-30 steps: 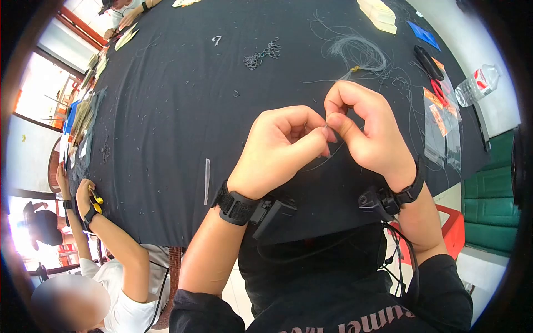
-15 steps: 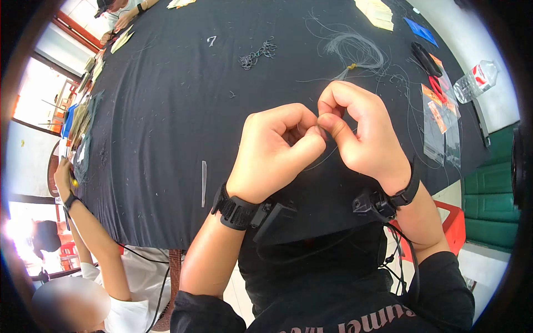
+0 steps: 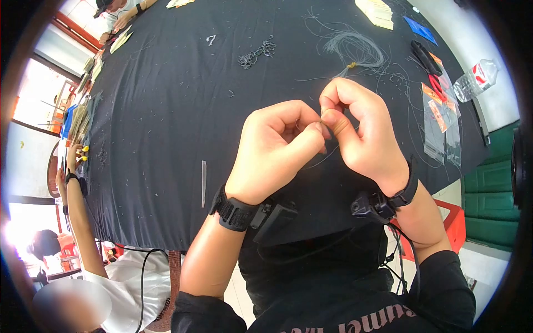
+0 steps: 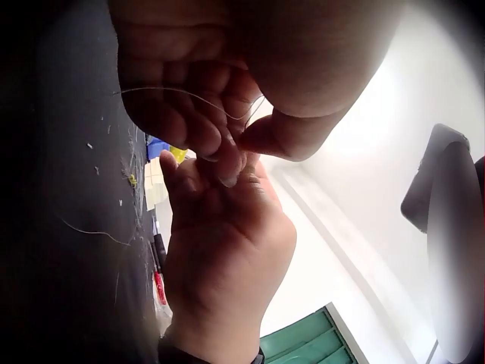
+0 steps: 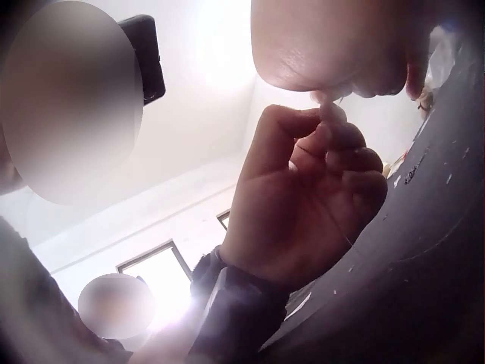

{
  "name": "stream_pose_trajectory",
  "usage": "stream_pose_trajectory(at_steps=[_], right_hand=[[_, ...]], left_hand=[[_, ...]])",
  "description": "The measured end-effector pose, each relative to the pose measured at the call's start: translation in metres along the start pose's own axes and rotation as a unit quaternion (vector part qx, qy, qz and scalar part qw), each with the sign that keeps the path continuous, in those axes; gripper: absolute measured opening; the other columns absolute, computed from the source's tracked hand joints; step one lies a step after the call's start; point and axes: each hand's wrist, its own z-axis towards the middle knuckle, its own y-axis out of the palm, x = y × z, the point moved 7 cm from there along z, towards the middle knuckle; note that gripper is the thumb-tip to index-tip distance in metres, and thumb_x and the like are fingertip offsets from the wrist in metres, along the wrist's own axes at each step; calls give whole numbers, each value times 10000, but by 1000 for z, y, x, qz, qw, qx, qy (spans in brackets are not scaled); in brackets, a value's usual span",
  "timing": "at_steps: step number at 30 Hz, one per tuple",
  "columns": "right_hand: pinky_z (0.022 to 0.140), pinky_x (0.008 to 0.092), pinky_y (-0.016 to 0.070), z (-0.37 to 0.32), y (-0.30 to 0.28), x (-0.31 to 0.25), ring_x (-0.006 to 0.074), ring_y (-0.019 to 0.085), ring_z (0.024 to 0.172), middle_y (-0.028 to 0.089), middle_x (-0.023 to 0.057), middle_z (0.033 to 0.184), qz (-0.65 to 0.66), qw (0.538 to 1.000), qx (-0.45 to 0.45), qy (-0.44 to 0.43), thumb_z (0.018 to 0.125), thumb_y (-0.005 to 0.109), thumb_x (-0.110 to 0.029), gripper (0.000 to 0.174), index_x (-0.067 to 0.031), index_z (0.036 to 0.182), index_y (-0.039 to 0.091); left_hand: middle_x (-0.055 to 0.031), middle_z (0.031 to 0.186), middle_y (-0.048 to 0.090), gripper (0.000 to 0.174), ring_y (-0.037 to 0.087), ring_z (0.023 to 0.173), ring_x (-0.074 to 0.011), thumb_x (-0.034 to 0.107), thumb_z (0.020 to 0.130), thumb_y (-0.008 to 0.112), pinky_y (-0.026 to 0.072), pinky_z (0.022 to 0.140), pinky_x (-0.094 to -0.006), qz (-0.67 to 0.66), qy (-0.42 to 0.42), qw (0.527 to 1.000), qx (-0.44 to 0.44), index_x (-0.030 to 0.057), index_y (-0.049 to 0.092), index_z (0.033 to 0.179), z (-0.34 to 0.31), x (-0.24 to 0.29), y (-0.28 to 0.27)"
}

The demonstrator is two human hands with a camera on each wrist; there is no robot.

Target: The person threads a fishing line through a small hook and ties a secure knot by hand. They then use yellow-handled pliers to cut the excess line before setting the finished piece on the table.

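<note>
Over the dark cloth, my left hand and right hand meet fingertip to fingertip. Both pinch a thin clear fishing line between thumb and forefinger. A small loop of it curves over the left fingers, and a loose length hangs below the hands in the head view. In the left wrist view the right hand faces the left one, palm showing. From the right wrist, the left hand shows with its other fingers curled in. Whatever lies right between the fingertips is hidden.
Beyond the hands lie a coil of line and a pile of small dark hooks. At right are a water bottle, red-handled scissors and plastic packets. A clear strip lies left. Another person sits at left.
Both hands have shifted slightly left in view and stay together at the fingertips, with small finger movements on the line. The neighbour's arms at left have moved.
</note>
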Motion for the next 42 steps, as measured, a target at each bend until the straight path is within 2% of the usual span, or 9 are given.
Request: stream_pose_trajectory(at_steps=[7, 16, 19, 22, 31, 34, 37, 40, 42], right_hand=[[665, 209, 386, -1, -3, 5, 68, 434, 749, 466, -10, 805, 67, 996, -24, 46, 933, 573, 2, 81, -18, 878, 516], [680, 199, 383, -2, -4, 4, 61, 432, 766, 464, -18, 825, 68, 996, -36, 54, 948, 585, -33, 90, -25, 889, 518], [637, 229, 420, 1, -5, 1, 75, 484, 696, 535, 16, 727, 83, 996, -3, 40, 894, 603, 31, 90, -6, 834, 547], [688, 211, 389, -1, -3, 4, 76, 439, 763, 468, -7, 829, 66, 996, -40, 43, 945, 611, -60, 115, -25, 887, 518], [793, 265, 419, 6, -7, -3, 141, 506, 852, 527, 44, 913, 18, 996, -50, -67, 931, 624, -93, 102, -43, 903, 539], [700, 261, 451, 8, -8, -8, 139, 523, 812, 556, 48, 954, 26, 994, -23, -106, 894, 623, 12, 80, -28, 906, 554], [722, 262, 464, 8, -9, -9, 148, 535, 835, 566, 65, 1010, 11, 993, -20, -113, 897, 628, 3, 78, -27, 923, 560], [894, 306, 424, 8, -8, -3, 187, 533, 993, 567, 98, 1107, 30, 997, -42, -61, 943, 635, -191, 161, -52, 923, 556], [912, 312, 421, 7, -8, -2, 191, 532, 1011, 569, 101, 1119, 16, 997, -48, -64, 942, 638, -194, 161, -54, 926, 560]], left_hand=[[-68, 857, 696, 100, 658, 738, -96, 50, 929, 596, 524, 677, -223, -19, 28, 999, -13, -21, 666, 920, -1, 3, -2], [-70, 874, 697, 136, 663, 748, -102, 98, 948, 594, 527, 686, -231, -28, 42, 998, -23, -18, 665, 944, -1, 3, 0], [-71, 876, 697, 151, 663, 749, -104, 114, 956, 589, 527, 690, -235, -29, 44, 998, -24, -17, 665, 948, -2, 4, 0], [-73, 879, 697, 151, 664, 749, -108, 115, 959, 587, 527, 688, -237, -34, 47, 998, -29, -16, 663, 952, -2, 5, 1], [-76, 885, 698, 139, 665, 747, -110, 102, 965, 581, 530, 683, -237, -38, 68, 997, -25, -12, 661, 960, -2, 6, -1], [-76, 890, 700, 133, 664, 751, -106, 91, 963, 584, 531, 684, -233, -32, 62, 997, -21, -15, 664, 964, -2, 6, -1], [-76, 897, 702, 126, 664, 756, -102, 78, 960, 589, 532, 689, -229, -26, 58, 998, -12, -20, 667, 969, -2, 6, -2], [-77, 901, 703, 123, 664, 761, -101, 70, 957, 593, 534, 696, -229, -22, 61, 998, -6, -25, 668, 974, -3, 7, -2], [-77, 903, 703, 123, 663, 765, -100, 69, 956, 595, 535, 699, -230, -21, 64, 998, -4, -27, 668, 977, -3, 7, -2]])
